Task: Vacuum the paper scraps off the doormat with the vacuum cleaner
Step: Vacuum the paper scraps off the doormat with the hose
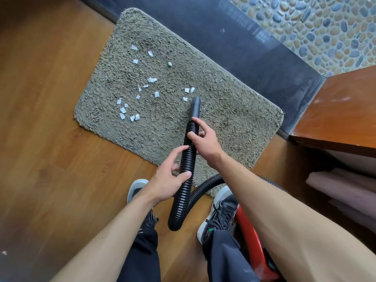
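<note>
A grey shaggy doormat (234, 123) lies on the wooden floor with several white paper scraps (152, 80) scattered over its left and middle. I hold a black ribbed vacuum hose (188, 157) with both hands. My right hand (203, 139) grips it near the smooth nozzle (195, 107), whose tip hovers just below three scraps at the mat's middle. My left hand (172, 180) wraps the hose lower down. The red vacuum body (250, 241) sits behind my right foot, partly hidden.
A dark stone sill (234, 43) runs along the mat's far side, with pebble paving (325, 27) beyond. A wooden shelf unit (335, 115) stands at the right. My shoes (219, 212) stand at the mat's near edge. One scrap (4, 252) lies on the floor at far left.
</note>
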